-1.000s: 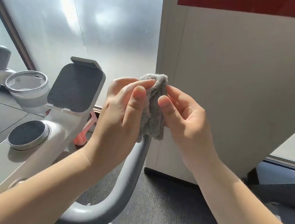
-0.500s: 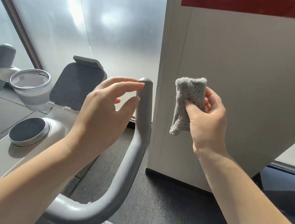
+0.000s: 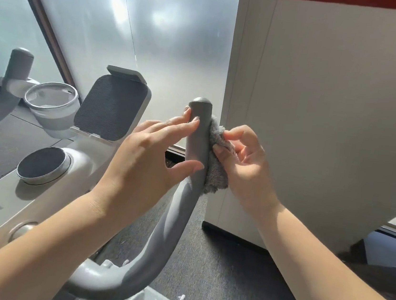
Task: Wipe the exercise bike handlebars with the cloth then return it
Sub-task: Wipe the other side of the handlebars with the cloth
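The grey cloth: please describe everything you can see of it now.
The cloth is grey, fluffy, towel-like and bunched into a folded wad. The right hand pinches it and presses it against the right side of the upright grey handlebar, just below its rounded tip. The bar hides part of it. The left hand touches the bar's other side, not the cloth.

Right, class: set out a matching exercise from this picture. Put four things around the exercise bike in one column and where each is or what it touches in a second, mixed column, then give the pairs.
Column one:
1. cloth
2. left hand
3. cup holder
4. round dial

Column two:
A. on the white console, below the ribbed tablet rest
B. held by the right hand against the right handlebar
C. fingertips touch the right handlebar's left side
D. mounted by the left handlebar

Pairs: 1-B, 2-C, 3-D, 4-A
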The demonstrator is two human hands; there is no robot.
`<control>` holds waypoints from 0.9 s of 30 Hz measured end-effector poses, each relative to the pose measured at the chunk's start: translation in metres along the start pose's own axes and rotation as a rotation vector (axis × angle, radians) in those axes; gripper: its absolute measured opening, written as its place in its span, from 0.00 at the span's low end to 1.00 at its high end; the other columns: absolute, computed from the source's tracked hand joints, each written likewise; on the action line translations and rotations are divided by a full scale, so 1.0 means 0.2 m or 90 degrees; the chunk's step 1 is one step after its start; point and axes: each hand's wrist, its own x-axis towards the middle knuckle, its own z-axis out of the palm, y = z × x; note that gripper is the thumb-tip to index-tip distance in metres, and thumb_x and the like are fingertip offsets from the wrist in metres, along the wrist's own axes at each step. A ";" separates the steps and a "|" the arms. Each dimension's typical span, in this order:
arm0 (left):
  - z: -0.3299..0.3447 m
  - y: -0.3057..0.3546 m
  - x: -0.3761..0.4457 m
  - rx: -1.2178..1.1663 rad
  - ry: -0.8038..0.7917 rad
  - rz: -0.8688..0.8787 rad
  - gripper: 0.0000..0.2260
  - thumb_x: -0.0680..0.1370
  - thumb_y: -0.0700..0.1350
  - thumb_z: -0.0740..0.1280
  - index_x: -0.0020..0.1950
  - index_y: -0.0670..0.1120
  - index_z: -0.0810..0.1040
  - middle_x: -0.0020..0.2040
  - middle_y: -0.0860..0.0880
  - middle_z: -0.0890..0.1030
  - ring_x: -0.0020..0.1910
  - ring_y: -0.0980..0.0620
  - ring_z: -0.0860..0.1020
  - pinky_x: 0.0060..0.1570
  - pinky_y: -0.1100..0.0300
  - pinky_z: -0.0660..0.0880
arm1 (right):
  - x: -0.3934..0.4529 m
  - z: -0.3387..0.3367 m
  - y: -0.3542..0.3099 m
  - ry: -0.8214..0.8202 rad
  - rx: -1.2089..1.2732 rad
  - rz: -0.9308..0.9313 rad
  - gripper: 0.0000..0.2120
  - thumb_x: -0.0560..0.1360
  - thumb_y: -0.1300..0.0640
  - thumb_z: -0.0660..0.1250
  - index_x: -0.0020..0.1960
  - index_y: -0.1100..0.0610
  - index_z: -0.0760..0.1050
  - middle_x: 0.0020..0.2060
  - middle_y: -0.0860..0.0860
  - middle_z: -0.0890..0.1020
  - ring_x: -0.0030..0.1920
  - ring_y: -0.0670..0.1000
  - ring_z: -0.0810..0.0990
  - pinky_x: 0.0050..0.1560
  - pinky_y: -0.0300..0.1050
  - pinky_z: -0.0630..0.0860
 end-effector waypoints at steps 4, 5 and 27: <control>0.03 0.00 0.00 0.020 0.013 0.003 0.28 0.66 0.51 0.75 0.65 0.49 0.75 0.65 0.52 0.74 0.61 0.48 0.76 0.60 0.64 0.66 | -0.02 0.02 0.01 0.012 0.041 0.026 0.06 0.72 0.54 0.69 0.40 0.48 0.72 0.34 0.49 0.79 0.36 0.52 0.76 0.38 0.46 0.73; 0.03 0.00 0.00 0.026 0.020 0.008 0.28 0.66 0.51 0.75 0.64 0.49 0.75 0.64 0.52 0.74 0.60 0.48 0.76 0.59 0.65 0.66 | 0.01 0.02 0.00 0.025 0.037 0.029 0.07 0.72 0.54 0.69 0.38 0.49 0.72 0.34 0.51 0.80 0.35 0.52 0.77 0.37 0.45 0.73; 0.04 -0.02 -0.02 0.002 0.020 0.036 0.31 0.65 0.49 0.76 0.67 0.50 0.73 0.67 0.53 0.71 0.59 0.49 0.77 0.58 0.56 0.73 | 0.19 0.03 -0.04 0.021 0.095 0.055 0.07 0.71 0.57 0.68 0.36 0.48 0.73 0.36 0.54 0.80 0.39 0.56 0.76 0.43 0.52 0.74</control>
